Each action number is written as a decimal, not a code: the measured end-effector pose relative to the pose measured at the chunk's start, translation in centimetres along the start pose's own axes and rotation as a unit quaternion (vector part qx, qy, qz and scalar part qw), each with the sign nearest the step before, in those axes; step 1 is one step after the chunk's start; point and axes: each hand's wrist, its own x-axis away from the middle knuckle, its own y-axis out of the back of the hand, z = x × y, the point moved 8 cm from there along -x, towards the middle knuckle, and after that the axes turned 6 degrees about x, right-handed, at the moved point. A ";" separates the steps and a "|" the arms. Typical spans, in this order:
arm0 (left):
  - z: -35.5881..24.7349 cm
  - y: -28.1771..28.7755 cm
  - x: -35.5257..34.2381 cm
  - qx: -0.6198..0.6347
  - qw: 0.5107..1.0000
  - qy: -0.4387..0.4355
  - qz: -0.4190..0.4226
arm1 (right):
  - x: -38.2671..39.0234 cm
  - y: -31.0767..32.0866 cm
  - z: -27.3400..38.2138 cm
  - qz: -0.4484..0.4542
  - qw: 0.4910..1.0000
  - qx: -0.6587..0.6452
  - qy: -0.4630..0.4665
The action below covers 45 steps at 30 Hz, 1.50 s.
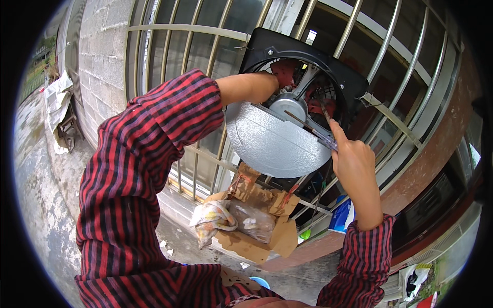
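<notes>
A black square exhaust fan (355,77) is set against the window bars, with red blades (285,72) and a round grey motor (288,109) inside its ring. A silver half-round metal hood (277,141) covers the lower part of its opening. My left hand (266,86) reaches into the ring beside the upper left blade; its fingers are hidden there. In front of the fan's right side, my right hand (354,156) is closed around a slim screwdriver (322,137) with a clear handle. Its thin shaft points up and left across the motor. Another thin dark rod stands near my index fingertip.
Metal window bars (215,38) surround the fan. Below it, an open cardboard box (241,247) holds a plastic-wrapped bundle, with a patterned cloth (213,220) at its left. A blue and white package (341,214) sits by the bars. A block wall (105,56) runs along the left.
</notes>
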 end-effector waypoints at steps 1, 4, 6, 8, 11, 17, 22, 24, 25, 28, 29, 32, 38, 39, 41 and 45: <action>0.1 0.0 0.0 0.018 1.000 0.008 0.002 | 0.0 0.0 0.0 -0.001 1.000 -0.002 0.000; 0.1 0.2 0.1 0.034 0.999 -0.007 -0.018 | -0.1 0.0 0.0 -0.002 1.000 0.000 -0.001; 0.2 0.4 0.2 0.046 0.998 -0.022 -0.035 | -0.1 -0.2 0.0 0.008 1.000 0.004 -0.009; 0.4 0.4 0.2 0.072 0.996 -0.034 -0.049 | -0.1 -0.6 -0.3 0.029 0.999 0.005 -0.026; 0.3 0.7 0.6 0.085 0.992 -0.048 -0.084 | 0.0 -1.0 -0.5 0.029 0.999 0.002 -0.027; -2.0 2.9 4.3 0.004 0.977 -0.039 -0.212 | 0.0 -0.5 -0.2 -0.020 1.000 0.020 0.003; -4.7 3.5 5.7 -0.087 0.971 -0.079 -0.209 | -0.2 -0.4 -0.1 0.019 1.000 0.005 -0.015; -5.4 3.4 4.5 -0.162 0.961 -0.104 -0.199 | -0.3 -0.4 -0.2 0.032 0.999 0.006 -0.026; -5.6 3.3 4.0 -0.189 0.953 -0.119 -0.205 | -0.3 -0.3 -0.1 0.030 0.999 0.003 -0.025; -5.7 2.9 2.4 -0.253 0.930 -0.143 -0.224 | -0.3 -0.1 0.0 0.025 0.999 -0.005 -0.022; -5.7 2.8 2.1 -0.267 0.923 -0.144 -0.237 | -0.3 -0.1 0.0 0.023 0.999 -0.008 -0.022; -5.6 2.3 1.3 -0.325 0.905 -0.151 -0.231 | -0.2 -0.1 0.0 0.026 0.999 -0.004 -0.024; -4.8 1.9 0.5 -0.308 0.928 -0.111 -0.179 | -0.3 -0.1 0.2 0.019 1.000 0.023 -0.006; -4.8 1.9 0.5 -0.308 0.928 -0.112 -0.175 | -0.2 -0.1 0.2 0.015 0.999 0.040 0.000; -4.8 1.8 0.3 -0.323 0.924 -0.122 -0.166 | -0.2 -0.1 0.2 0.007 1.000 0.030 0.005; -4.5 1.6 0.3 -0.319 0.930 -0.132 -0.127 | -0.2 -0.2 0.1 0.007 0.999 0.031 0.006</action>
